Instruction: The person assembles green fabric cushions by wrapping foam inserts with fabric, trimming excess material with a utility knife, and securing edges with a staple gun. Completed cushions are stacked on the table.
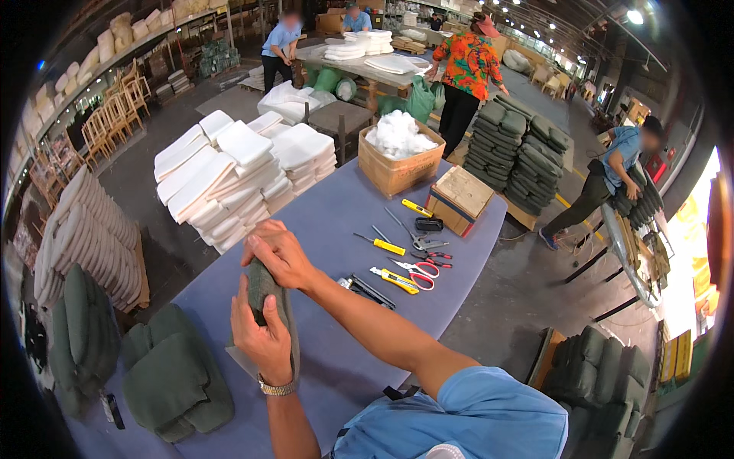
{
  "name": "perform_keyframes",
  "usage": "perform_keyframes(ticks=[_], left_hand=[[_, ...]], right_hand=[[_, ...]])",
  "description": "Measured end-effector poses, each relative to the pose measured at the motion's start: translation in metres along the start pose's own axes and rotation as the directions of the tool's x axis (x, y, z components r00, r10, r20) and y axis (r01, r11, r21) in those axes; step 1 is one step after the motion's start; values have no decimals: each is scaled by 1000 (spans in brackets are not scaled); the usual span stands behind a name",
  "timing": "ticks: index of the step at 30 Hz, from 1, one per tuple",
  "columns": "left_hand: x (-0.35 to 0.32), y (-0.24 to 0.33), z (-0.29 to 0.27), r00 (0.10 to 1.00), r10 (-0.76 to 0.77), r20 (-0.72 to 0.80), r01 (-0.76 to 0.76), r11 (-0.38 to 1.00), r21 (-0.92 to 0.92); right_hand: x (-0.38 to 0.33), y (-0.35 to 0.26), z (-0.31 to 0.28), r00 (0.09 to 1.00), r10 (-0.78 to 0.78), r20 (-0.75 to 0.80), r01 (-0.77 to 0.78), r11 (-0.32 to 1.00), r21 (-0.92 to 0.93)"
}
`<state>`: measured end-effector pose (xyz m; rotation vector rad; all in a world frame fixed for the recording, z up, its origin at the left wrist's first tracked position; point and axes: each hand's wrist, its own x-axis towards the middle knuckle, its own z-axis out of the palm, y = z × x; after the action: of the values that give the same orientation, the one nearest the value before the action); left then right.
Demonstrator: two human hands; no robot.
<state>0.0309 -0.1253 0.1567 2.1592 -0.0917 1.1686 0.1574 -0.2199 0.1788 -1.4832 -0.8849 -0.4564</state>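
Note:
A dark green cushion [262, 284] stands on its narrow edge on the table, between my two hands. My left hand [258, 333], with a metal watch at its wrist, grips its near left side, thumb against the edge. My right hand [281, 254] wraps over the far top end, fingers bent round it. Most of the cushion's far face is hidden by the hands. To the left lie a folded pile of green cushions [172, 375] and another green stack [84, 336]. Right of my right forearm is a black stapler-like tool [373, 291].
The blue-covered table [336, 206] carries red-handled scissors [422, 274], a yellow utility knife [394, 280], a yellow-handled screwdriver [388, 246] and pliers. At its far end stand a carton [394, 172] of white stuffing and a wooden box [462, 195]. White foam pads [206, 180] are stacked beyond. Several people work nearby.

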Motion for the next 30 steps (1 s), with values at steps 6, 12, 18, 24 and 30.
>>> perform_keyframes(ticks=[6, 12, 18, 24, 30], left_hand=[[0, -2, 9, 995, -65, -73, 65, 998, -8], [-11, 8, 3, 973, -228, -35, 225, 972, -72], [-31, 10, -3, 993, -91, -75, 84, 992, -92], [-48, 19, -46, 995, -62, 84, 70, 992, -101], [41, 1, -86, 961, 274, -44, -271, 960, 64]], right_hand=[[11, 16, 4, 997, -13, 76, 11, 999, 36], [13, 22, 10, 995, -5, 99, -8, 992, 125], [18, 28, 23, 979, 27, 204, -108, 912, 396], [18, 18, 33, 919, 25, 393, -277, 752, 599], [-4, -2, 65, 896, -3, 445, -284, 766, 576]])
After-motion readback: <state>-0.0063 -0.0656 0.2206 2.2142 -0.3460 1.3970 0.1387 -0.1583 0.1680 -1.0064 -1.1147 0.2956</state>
